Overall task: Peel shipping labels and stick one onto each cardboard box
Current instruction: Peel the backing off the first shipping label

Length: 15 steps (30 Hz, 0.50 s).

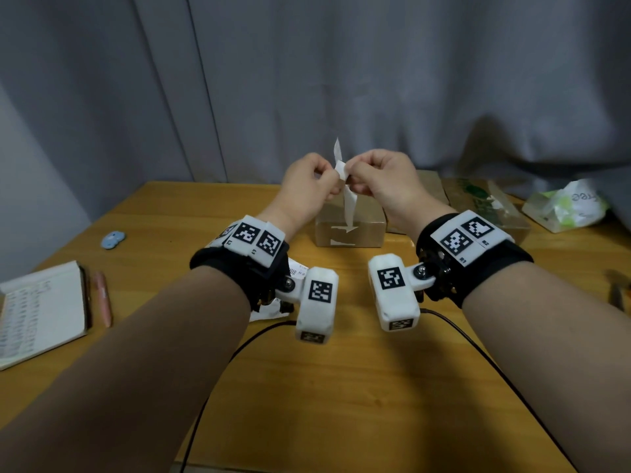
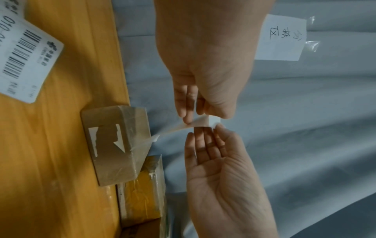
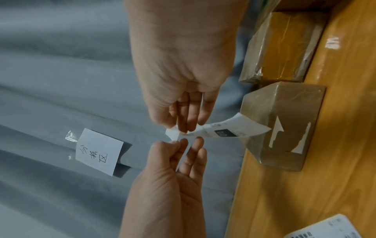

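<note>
Up in the air over the table [image 1: 341,370], both hands meeting on one label [image 1: 349,199]. Hangs edge-on to the head camera, long axis close to vertical, tail drooping toward the box [image 1: 348,230] with the torn white arrow scraps on its front. Sits directly beneath and just beyond the knuckles, so the sticking move looks like a short drop forward and down.

Left hand [image 1: 307,186]: thumb and fingertips nipped tight on the label's upper end, remaining fingers tucked in. Right hand [image 1: 386,179]: also clamped on that same end, fingertips bearing on the sheet with the thumb behind it. Looks like a peel just starting, a small white corner curling away between the two pinches; cannot tell which hand has backing and which has sticker.

About equally near the box, with the right hand also close to the second box [image 3: 284,45], yellow-taped, just beside the first. Back by the left wrist, flat on the wood, spare labels [image 2: 26,61] with barcodes. Probably needs the backing fully off before any pressing down.
</note>
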Each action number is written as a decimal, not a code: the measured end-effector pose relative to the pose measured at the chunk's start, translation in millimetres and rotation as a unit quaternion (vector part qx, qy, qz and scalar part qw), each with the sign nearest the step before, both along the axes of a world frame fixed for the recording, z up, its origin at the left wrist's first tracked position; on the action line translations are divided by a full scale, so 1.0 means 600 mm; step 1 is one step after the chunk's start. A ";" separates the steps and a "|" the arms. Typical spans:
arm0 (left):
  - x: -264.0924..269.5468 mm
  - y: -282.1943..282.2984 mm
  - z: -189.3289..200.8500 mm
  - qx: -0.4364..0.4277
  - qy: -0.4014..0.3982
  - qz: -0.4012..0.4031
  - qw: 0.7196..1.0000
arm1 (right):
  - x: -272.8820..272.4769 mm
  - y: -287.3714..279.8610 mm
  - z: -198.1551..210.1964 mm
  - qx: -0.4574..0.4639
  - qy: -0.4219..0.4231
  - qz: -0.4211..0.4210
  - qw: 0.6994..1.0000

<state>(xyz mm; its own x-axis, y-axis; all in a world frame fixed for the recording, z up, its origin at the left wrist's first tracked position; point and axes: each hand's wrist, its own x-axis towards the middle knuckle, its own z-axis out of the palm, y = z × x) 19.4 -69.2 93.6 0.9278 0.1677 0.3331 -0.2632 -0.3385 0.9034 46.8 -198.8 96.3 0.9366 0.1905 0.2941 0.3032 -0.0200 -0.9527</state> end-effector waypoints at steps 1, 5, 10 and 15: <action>0.000 0.001 -0.004 0.004 0.003 0.002 1.000 | -0.001 0.000 -0.003 -0.002 0.000 -0.003 1.000; -0.002 0.007 -0.014 0.028 0.006 0.014 0.999 | -0.003 -0.001 -0.009 -0.006 0.000 -0.019 1.000; -0.005 0.010 -0.018 -0.026 0.017 0.005 1.000 | -0.005 0.003 -0.010 -0.007 -0.016 -0.026 1.000; -0.011 0.012 -0.010 -0.102 0.015 -0.029 0.994 | -0.008 0.003 -0.004 -0.078 -0.076 0.006 0.994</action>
<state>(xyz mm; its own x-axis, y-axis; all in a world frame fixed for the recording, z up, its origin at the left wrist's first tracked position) 13.0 -62.3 87.4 0.9472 0.1748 0.2688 -0.2478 -0.1330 0.9596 41.8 -197.2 93.9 0.8812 0.2552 0.3979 0.4442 -0.1590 -0.8817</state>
